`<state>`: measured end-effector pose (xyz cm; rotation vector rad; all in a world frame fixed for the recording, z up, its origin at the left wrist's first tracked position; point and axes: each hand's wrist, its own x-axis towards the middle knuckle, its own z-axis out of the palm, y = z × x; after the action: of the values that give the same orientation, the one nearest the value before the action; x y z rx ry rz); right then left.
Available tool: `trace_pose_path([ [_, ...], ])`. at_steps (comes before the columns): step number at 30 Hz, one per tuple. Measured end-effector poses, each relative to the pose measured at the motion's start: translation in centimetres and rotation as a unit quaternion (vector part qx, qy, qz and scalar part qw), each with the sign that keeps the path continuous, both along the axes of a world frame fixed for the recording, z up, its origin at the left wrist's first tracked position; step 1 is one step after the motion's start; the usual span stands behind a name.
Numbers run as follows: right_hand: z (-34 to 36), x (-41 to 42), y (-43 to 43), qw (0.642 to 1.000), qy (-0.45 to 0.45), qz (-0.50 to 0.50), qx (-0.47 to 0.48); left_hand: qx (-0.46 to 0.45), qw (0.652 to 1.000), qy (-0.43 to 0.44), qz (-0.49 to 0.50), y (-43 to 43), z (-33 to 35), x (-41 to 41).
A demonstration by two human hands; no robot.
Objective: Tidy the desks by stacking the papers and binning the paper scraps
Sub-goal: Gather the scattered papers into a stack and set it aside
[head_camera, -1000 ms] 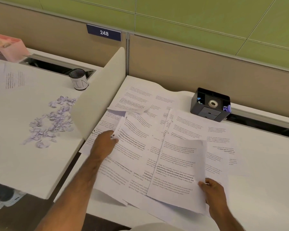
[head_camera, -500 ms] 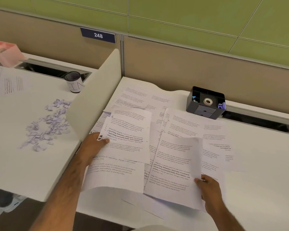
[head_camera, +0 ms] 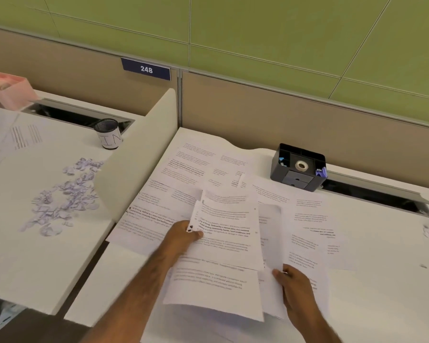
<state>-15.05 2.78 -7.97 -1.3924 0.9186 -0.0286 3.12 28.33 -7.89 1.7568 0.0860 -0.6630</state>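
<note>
With the left grip (head_camera: 183, 235) pinching one sheet (head_camera: 227, 226) by its edge and the right grip (head_camera: 295, 288) clamped on a second sheet (head_camera: 270, 243), both above papers (head_camera: 196, 164) strewn across the surface (head_camera: 386, 280), lay one squarely on the other, edges aligned, before gathering more.

We read white "248" on the dark blue rectangular plaque (head_camera: 146, 69) on the beige partition panel (head_camera: 72, 78), hand-drawn letters "IN" on the black mesh cup's white paper wrap (head_camera: 108, 141), print on the printed white sheets (head_camera: 223, 219) too blurred for us

Going off the cream divider panel (head_camera: 136, 154): black mesh pen cup (head_camera: 108, 133) just left of it, pink box (head_camera: 10, 91) way further left, blue 248 plate (head_camera: 146, 69) above its far end, black organizer (head_camera: 298, 174) holding a tape roll (head_camera: 301, 165) off to its right.
</note>
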Motion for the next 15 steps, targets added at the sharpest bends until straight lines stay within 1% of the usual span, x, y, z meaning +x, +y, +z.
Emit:
trace_pose_path([
  [4,1.3,1.0,0.0,0.998,-0.024,0.003,0.057,0.057,0.996,-0.042,-0.047,-2.3,-0.5,-1.0],
  [6,2.2,1.4,-0.2,0.997,-0.028,0.018,0.067,0.036,0.997,-0.033,-0.054,-2.5,-0.4,-1.1],
  [7,2.7,1.6,-0.3,0.997,-0.032,0.03,0.069,0.003,0.998,-0.015,-0.06,-2.5,-0.2,-1.0],
  [9,3.8,1.9,-0.5,0.995,-0.044,0.052,0.072,-0.111,0.991,0.037,-0.064,-2.4,0.3,-0.9],
  [11,5.0,2.1,-1.0,0.994,-0.06,0.067,0.069,-0.231,0.966,0.106,-0.048,-2.5,0.6,-1.0],
  [12,5.5,2.3,-1.3,0.993,-0.066,0.076,0.068,-0.269,0.953,0.134,-0.041,-2.7,0.9,-1.1],
  [13,5.9,2.5,-1.5,0.992,-0.071,0.086,0.065,-0.29,0.945,0.147,-0.037,-3.0,1.3,-1.4],
  [15,6.5,3.0,-1.9,0.991,-0.076,0.1,0.051,-0.286,0.949,0.132,-0.022,-3.8,2.2,-1.8],
])
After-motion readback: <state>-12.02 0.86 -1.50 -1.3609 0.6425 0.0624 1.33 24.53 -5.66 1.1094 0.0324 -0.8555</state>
